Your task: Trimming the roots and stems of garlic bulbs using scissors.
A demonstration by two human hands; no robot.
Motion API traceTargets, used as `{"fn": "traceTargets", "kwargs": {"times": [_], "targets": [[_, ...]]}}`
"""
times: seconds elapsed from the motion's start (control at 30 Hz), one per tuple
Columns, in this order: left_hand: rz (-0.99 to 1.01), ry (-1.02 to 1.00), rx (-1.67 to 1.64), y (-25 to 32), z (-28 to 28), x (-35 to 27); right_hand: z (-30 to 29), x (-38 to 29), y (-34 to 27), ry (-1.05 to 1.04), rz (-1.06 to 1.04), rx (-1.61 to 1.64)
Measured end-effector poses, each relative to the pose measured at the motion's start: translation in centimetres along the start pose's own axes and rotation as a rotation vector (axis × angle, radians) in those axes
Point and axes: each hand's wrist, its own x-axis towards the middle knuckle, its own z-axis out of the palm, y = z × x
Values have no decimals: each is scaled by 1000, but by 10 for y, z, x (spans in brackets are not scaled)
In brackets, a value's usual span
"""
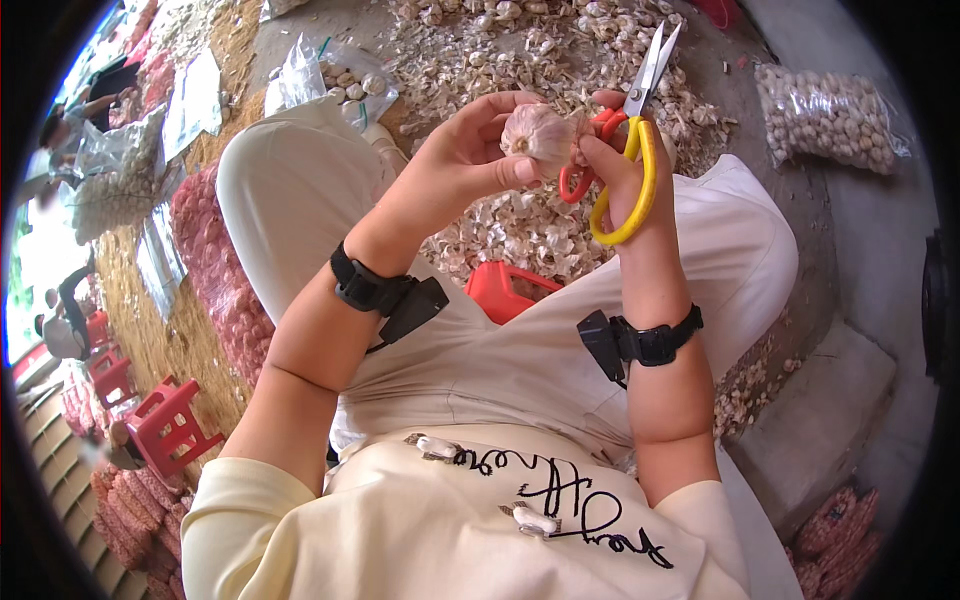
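Note:
A garlic bulb [535, 136] with pale, purple-tinged skin is gripped between the thumb and fingers of my left hand [469, 142]. Scissors [637, 97] hang on my right hand [626, 161], one handle red and one yellow, their blades parted slightly and pointing away from me. The right thumb and fingertips pinch the dry stem end of the bulb at its right side. Below both hands, loose garlic skins [517, 236] cover the floor between my legs. Part of the right fingers is hidden behind the scissor handles.
A clear bag of garlic [829, 120] lies at the right. Another open bag [352, 82] holds bulbs beyond my left knee. Red mesh sacks [217, 270] line the left, near red plastic stools [172, 427]. A red plastic seat [502, 292] shows between my thighs. People sit farther left.

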Motion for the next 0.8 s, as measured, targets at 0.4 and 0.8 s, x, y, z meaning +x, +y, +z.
{"fn": "traceTargets", "kwargs": {"times": [0.4,0.8], "targets": [[261,342,687,-15,1,1,14,-11,12,-173,85,104],[695,264,1128,1,-1,0,14,-11,4,-165,-37,-119]]}}
